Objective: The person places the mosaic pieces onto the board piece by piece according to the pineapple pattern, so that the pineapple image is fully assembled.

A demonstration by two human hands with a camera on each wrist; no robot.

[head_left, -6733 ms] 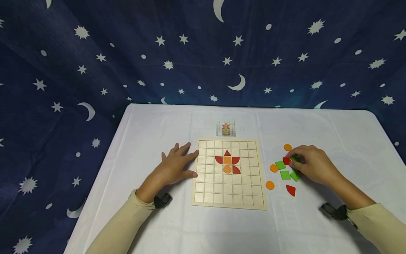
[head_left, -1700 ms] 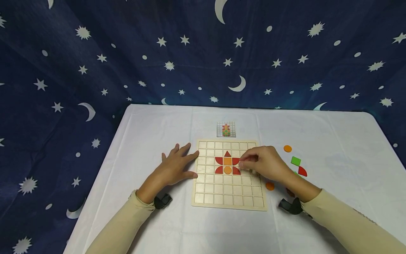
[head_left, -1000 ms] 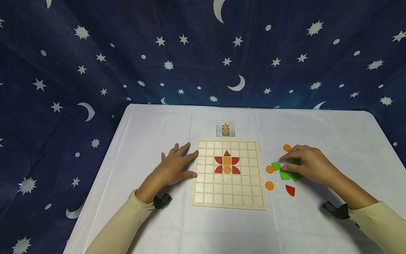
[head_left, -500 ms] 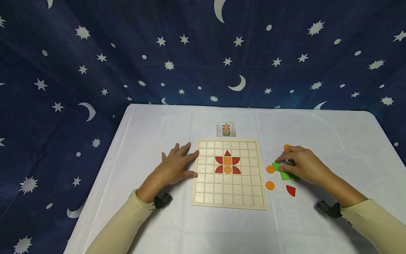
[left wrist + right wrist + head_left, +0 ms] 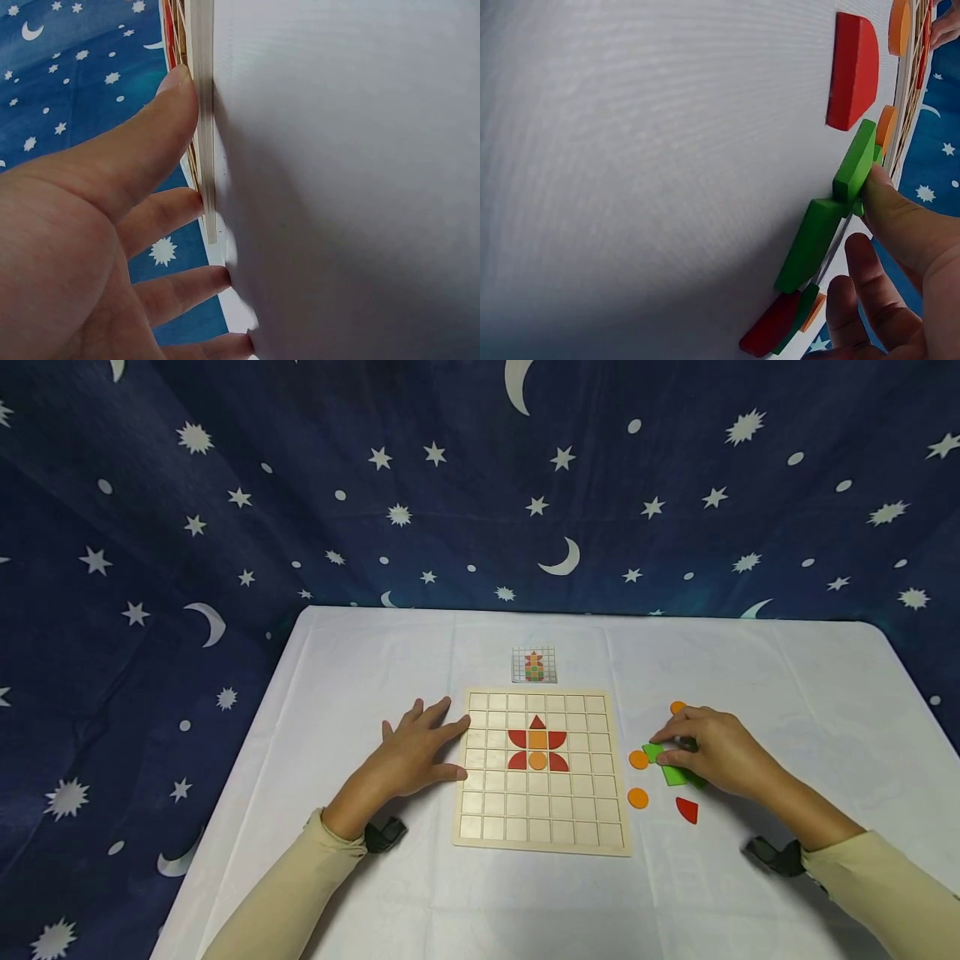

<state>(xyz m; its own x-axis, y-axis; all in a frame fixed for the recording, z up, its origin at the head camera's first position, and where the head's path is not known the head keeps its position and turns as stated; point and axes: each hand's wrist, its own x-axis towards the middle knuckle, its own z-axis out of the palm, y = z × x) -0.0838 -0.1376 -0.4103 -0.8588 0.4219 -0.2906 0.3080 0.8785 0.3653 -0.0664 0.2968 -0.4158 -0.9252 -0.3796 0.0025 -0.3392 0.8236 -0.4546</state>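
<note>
In the head view my left hand (image 5: 412, 756) lies at the left of the cream gridded board (image 5: 495, 806), fingers spread; the thumb (image 5: 169, 112) and index finger touch its edge. My right hand (image 5: 720, 752) is over the loose tiles right of the board. Its thumb and index finger pinch a green square tile (image 5: 652, 752), partly covered by them. More green square tiles (image 5: 674, 776) lie under and beside this hand. On the board, a red triangle (image 5: 537, 722), an orange square (image 5: 537, 739), an orange circle (image 5: 537, 761) and several red quarter-circles (image 5: 557, 740) form a figure.
A small pattern card (image 5: 534, 666) lies behind the board. Orange circles (image 5: 638, 798) lie near the board's right edge, with another orange circle (image 5: 677, 707) farther back. A red quarter-circle tile (image 5: 687, 811) is in front; another red tile (image 5: 772, 324) shows in the right wrist view.
A red quarter-circle now sits left of the orange circle on the board. My right hand has gone from the board back to the tiles and closed on a green square. My left hand stayed still.
</note>
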